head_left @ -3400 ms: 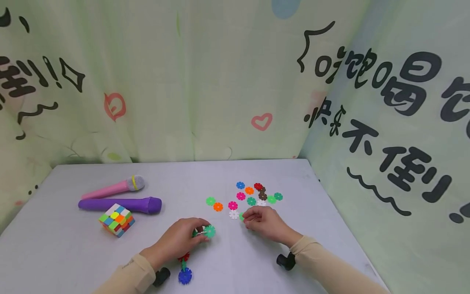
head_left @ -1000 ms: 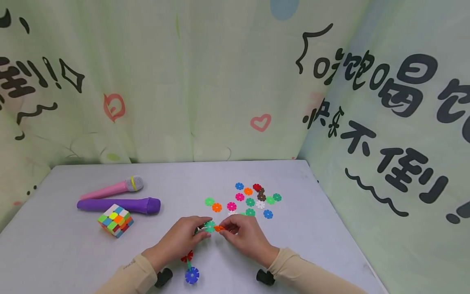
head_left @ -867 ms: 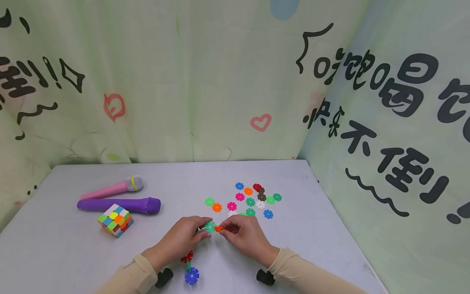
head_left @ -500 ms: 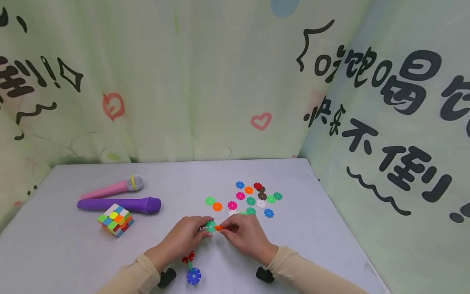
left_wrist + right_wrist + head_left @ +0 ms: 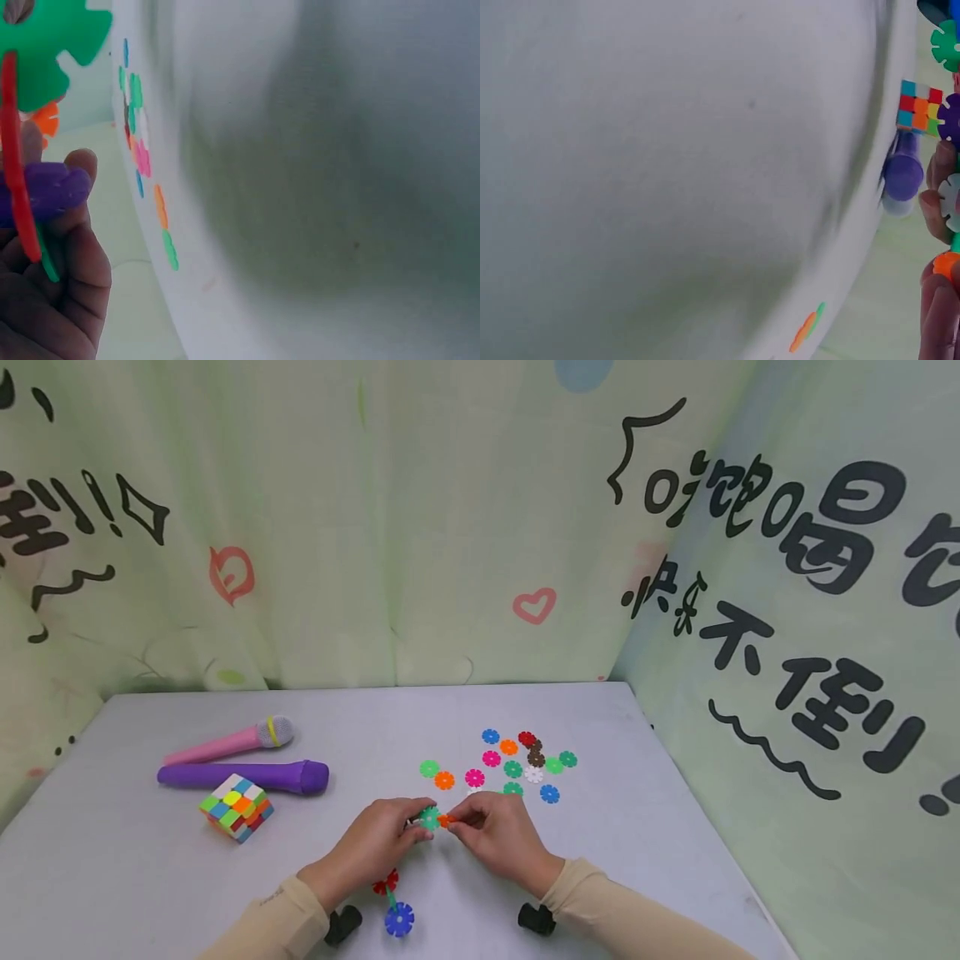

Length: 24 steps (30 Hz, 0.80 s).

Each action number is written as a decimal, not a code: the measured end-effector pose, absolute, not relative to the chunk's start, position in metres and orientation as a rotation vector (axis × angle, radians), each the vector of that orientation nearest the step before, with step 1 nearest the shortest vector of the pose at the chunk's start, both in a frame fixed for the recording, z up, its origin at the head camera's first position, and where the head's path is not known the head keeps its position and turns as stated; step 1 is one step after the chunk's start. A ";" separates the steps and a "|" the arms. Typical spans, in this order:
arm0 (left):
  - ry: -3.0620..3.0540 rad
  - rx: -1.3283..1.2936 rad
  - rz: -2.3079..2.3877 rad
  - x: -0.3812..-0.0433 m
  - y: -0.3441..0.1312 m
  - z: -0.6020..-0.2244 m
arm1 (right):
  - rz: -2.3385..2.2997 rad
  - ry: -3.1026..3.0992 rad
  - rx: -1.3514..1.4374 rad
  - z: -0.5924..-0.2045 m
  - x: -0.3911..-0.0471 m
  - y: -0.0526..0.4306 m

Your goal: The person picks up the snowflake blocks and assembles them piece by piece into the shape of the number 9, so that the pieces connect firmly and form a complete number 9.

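Observation:
A chain of notched plastic snowflake discs hangs from my left hand [image 5: 367, 852], which grips it between thumb and fingers. At its upper end is a green disc [image 5: 430, 817]; lower down come a red disc [image 5: 386, 882] and a blue disc [image 5: 399, 919]. A purple disc [image 5: 49, 191] shows by the left fingers in the left wrist view, and a white disc [image 5: 951, 202] in the right wrist view. My right hand [image 5: 506, 843] pinches an orange disc [image 5: 445, 820] edge-on against the green one. How deeply their slots engage is too small to tell.
Loose discs in several colours, among them a blue disc [image 5: 550, 793] and an orange disc [image 5: 444, 780], lie on the white table [image 5: 645, 877] beyond the hands. At the left are a pink microphone [image 5: 225, 745], a purple microphone [image 5: 255, 776] and a puzzle cube [image 5: 236, 808].
From the loose discs, my right hand has come left and nearer with an orange disc, meeting the chain's green disc. Over the last second both hands have barely shifted; the chain's lower end swings slightly right.

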<state>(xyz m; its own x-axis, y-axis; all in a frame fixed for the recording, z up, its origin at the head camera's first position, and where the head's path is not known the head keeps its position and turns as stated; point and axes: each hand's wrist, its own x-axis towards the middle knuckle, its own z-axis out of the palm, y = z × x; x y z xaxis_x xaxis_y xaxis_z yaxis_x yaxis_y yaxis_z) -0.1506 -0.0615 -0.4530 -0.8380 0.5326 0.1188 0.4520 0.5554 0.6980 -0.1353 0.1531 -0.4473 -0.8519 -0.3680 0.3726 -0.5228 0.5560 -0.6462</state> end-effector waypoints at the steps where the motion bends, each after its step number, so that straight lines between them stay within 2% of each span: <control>1: 2.676 0.847 1.153 -0.151 -0.061 -0.453 | 1.174 -2.601 0.748 -0.447 -0.135 0.153; 8: 2.655 0.810 1.171 -0.150 -0.063 -0.456 | 1.045 -2.591 0.816 -0.450 -0.137 0.149; 17: 2.525 0.709 1.268 -0.153 -0.070 -0.464 | 1.102 -2.659 0.840 -0.446 -0.142 0.150; 24: 2.565 0.715 1.235 -0.152 -0.070 -0.460 | 1.291 -2.723 0.603 -0.448 -0.137 0.158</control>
